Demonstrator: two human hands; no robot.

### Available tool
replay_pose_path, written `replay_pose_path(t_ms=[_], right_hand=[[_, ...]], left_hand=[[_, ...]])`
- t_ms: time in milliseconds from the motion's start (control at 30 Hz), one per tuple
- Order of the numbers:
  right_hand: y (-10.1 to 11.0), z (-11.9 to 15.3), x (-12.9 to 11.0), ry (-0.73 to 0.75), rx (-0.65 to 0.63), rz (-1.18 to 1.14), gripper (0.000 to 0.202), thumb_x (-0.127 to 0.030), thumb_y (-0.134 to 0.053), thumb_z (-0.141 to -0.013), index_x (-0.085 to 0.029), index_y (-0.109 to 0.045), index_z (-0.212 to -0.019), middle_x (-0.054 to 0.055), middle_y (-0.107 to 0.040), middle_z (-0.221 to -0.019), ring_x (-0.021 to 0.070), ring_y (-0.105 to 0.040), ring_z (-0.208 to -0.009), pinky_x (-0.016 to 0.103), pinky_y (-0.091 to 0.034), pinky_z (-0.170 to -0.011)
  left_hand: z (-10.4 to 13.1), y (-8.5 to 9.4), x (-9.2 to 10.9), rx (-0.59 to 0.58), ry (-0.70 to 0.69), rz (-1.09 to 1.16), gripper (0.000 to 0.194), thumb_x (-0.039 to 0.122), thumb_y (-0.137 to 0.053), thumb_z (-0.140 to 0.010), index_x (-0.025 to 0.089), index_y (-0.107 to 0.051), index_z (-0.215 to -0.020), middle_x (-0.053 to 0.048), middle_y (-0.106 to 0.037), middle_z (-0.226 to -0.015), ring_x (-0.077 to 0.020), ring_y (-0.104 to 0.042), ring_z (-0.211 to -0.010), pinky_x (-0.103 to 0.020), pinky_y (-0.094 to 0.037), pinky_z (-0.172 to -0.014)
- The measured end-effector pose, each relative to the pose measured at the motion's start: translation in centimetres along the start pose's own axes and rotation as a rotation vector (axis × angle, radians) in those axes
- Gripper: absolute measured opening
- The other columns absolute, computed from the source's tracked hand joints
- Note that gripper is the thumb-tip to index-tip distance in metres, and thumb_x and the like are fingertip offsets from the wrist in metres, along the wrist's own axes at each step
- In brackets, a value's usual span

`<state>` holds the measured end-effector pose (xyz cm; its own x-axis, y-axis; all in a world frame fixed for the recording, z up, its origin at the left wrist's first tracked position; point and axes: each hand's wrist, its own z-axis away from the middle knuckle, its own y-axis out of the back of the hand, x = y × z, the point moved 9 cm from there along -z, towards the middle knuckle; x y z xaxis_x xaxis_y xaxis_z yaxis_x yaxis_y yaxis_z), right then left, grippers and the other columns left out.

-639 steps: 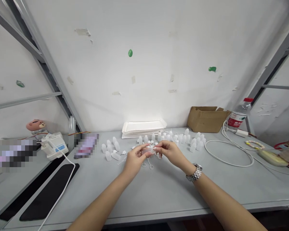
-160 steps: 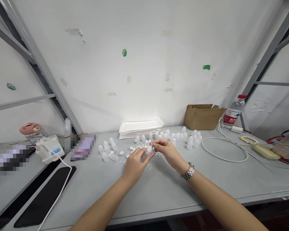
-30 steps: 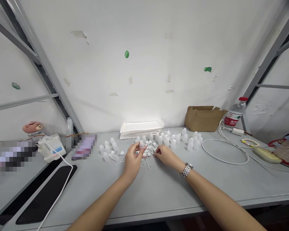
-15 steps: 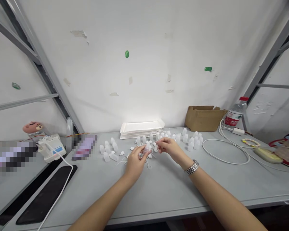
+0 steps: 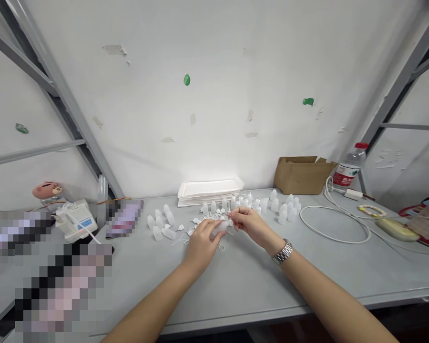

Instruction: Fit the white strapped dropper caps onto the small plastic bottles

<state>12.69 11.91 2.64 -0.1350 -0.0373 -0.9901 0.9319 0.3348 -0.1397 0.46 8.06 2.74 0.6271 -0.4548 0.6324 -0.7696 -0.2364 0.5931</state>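
Observation:
My left hand [image 5: 202, 240] is closed around a small translucent plastic bottle [image 5: 219, 227], which is tilted toward the right. My right hand [image 5: 252, 225] pinches a small white plastic piece [image 5: 229, 215] at the bottle's right end; fingertips hide its exact shape. Around and behind both hands lie loose white caps [image 5: 196, 220] and ring-shaped strips [image 5: 221, 247]. Several small bottles [image 5: 159, 220] stand in a group left of my hands, with one bottle [image 5: 169, 233] on its side. More bottles [image 5: 290, 209] stand to the right.
Stacked white trays [image 5: 210, 188] rest against the wall. At the back right are a cardboard box [image 5: 303, 176] and a drink bottle [image 5: 348, 169]. A white cable [image 5: 334, 243] loops over the right of the table [image 5: 250, 290]. Blurred-out phones [image 5: 125, 219] and a white device [image 5: 76, 219] lie left.
The bottle in my left hand has gone from near upright to tilted toward my right hand. Both hands remain close together. A blurred-out patch now covers the black phone-like slab at the lower left.

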Motion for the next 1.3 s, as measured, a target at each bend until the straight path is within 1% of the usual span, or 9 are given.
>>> replay_pose_path(t_ms=[100, 167, 233, 300, 367, 467, 733, 1033, 1300], right_hand=[[0.0, 0.0, -0.1, 0.023, -0.001, 0.066, 0.025, -0.035, -0.061, -0.071, -0.016, -0.049, -0.06, -0.005, -0.044, -0.054, 0.0078, -0.041, -0.049, 0.025, -0.035, -0.053], [0.5, 0.0, -0.6, 0.111, 0.072, 0.273, 0.022, -0.034, -0.055, -0.076, -0.017, -0.048, -0.064, -0.003, -0.046, -0.057, 0.0097, -0.044, -0.051, 0.026, -0.035, -0.054], [0.9, 0.3, -1.8, 0.284, 0.193, 0.674, 0.017, -0.028, -0.049, -0.081, -0.017, -0.049, -0.068, 0.0, -0.051, -0.061, 0.0126, -0.047, -0.056, 0.027, -0.035, -0.057], [-0.2, 0.9, -2.6, 0.47, 0.266, 1.15, 0.015, -0.019, -0.043, -0.084, -0.016, -0.05, -0.07, 0.003, -0.055, -0.066, 0.0152, -0.05, -0.062, 0.028, -0.033, -0.06], [-1.6, 1.1, -2.1, 0.584, 0.254, 1.528, 0.018, -0.012, -0.039, -0.084, -0.015, -0.051, -0.071, 0.005, -0.057, -0.069, 0.0167, -0.051, -0.064, 0.029, -0.031, -0.062], [-2.9, 1.1, -1.0, 0.624, 0.188, 1.797, 0.017, -0.005, -0.041, -0.081, -0.015, -0.051, -0.073, 0.006, -0.058, -0.07, 0.0174, -0.052, -0.064, 0.03, -0.029, -0.061], [-4.0, 1.0, 0.2, 0.621, 0.104, 1.849, 0.013, -0.006, -0.044, -0.081, -0.015, -0.051, -0.075, 0.007, -0.059, -0.073, 0.0182, -0.053, -0.067, 0.03, -0.027, -0.061], [-4.7, 0.9, 1.9, 0.613, 0.005, 1.857, 0.013, -0.008, -0.046, -0.081, -0.013, -0.057, -0.078, 0.008, -0.059, -0.074, 0.0206, -0.054, -0.072, 0.031, -0.031, -0.064], [-4.8, 0.8, 2.0, 0.578, -0.009, 1.846, 0.015, -0.009, -0.044, -0.082, -0.012, -0.059, -0.08, 0.009, -0.06, -0.075, 0.02, -0.055, -0.072, 0.031, -0.032, -0.065]], left_hand=[[0.0, 0.0, 0.1, 0.007, -0.023, -0.026, 0.026, 0.031, -0.054, -0.081, 0.026, -0.059, -0.106, -0.003, -0.061, -0.097, -0.0169, -0.057, -0.087, -0.029, -0.051, -0.069], [0.1, 0.1, 0.0, 0.011, -0.028, -0.046, 0.026, 0.03, -0.053, -0.082, 0.026, -0.059, -0.107, -0.003, -0.061, -0.098, -0.0171, -0.057, -0.088, -0.029, -0.051, -0.07], [0.1, 0.1, -0.1, 0.013, -0.028, -0.068, 0.027, 0.03, -0.052, -0.082, 0.027, -0.058, -0.108, -0.003, -0.061, -0.099, -0.0171, -0.057, -0.089, -0.029, -0.051, -0.071], [0.1, 0.1, -0.2, 0.016, -0.026, -0.092, 0.027, 0.029, -0.053, -0.082, 0.027, -0.058, -0.108, -0.002, -0.061, -0.099, -0.0169, -0.058, -0.088, -0.029, -0.051, -0.071], [0.0, 0.2, -0.3, 0.024, -0.024, -0.115, 0.026, 0.029, -0.053, -0.081, 0.026, -0.059, -0.107, -0.002, -0.061, -0.099, -0.0168, -0.058, -0.087, -0.029, -0.051, -0.07], [0.0, 0.3, -0.2, 0.046, -0.036, -0.138, 0.026, 0.029, -0.054, -0.081, 0.026, -0.06, -0.106, -0.003, -0.062, -0.097, -0.0172, -0.059, -0.087, -0.029, -0.051, -0.069], [0.1, 0.4, 0.1, 0.071, -0.079, -0.143, 0.023, 0.026, -0.054, -0.079, 0.025, -0.06, -0.102, -0.003, -0.062, -0.094, -0.0175, -0.06, -0.084, -0.03, -0.052, -0.067], [0.0, 0.3, 0.0, 0.056, -0.072, -0.158, 0.023, 0.024, -0.055, -0.079, 0.023, -0.06, -0.101, -0.003, -0.063, -0.096, -0.0182, -0.059, -0.087, -0.03, -0.052, -0.068], [0.0, 0.2, 0.0, 0.046, -0.07, -0.176, 0.023, 0.023, -0.055, -0.079, 0.023, -0.06, -0.101, -0.003, -0.063, -0.095, -0.018, -0.059, -0.087, -0.03, -0.052, -0.069]])
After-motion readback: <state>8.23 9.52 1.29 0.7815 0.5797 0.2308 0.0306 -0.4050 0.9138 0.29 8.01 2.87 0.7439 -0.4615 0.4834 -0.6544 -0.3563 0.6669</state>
